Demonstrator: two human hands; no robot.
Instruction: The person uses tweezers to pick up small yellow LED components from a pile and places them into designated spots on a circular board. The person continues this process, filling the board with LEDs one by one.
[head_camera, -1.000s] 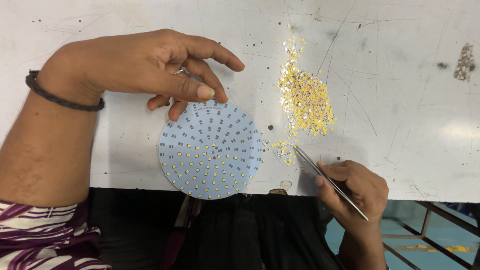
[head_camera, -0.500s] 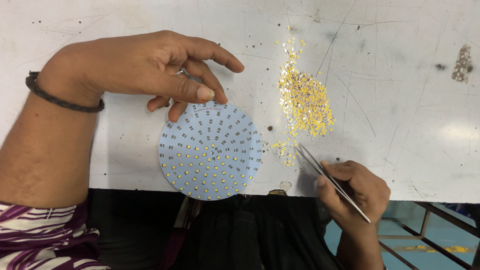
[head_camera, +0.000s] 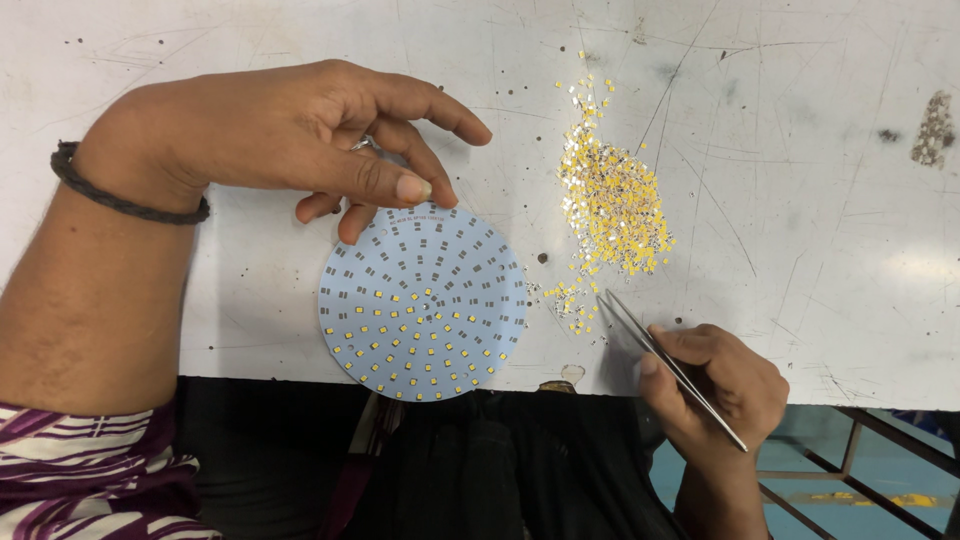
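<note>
Two bare hands work over a scratched white desk (head_camera: 820, 180), seen from above. Left hand (head_camera: 290, 140) reaches in from the left with its forearm lying across the desk, a dark braided band (head_camera: 125, 195) around the wrist; the palm faces down and arches above the surface, the fingers (head_camera: 415, 186) are loosely curled, and the thumb and two lower fingertips touch the upper edge of a round pale-blue circuit board (head_camera: 423, 302), pressing on it rather than gripping it. The board lies flat at the near edge of the desk, its lower half dotted with small yellow chips and its upper half showing bare grey pads. Right hand (head_camera: 715, 385) comes up from below the desk edge, its fingers closed around a pair of metal tweezers (head_camera: 668, 365) held like a pen and slanting up to the left. The tweezer tips rest at the lower fringe of a heap of loose yellow components (head_camera: 610, 200), just right of the board; whether they pinch a chip is too small to tell.
</note>
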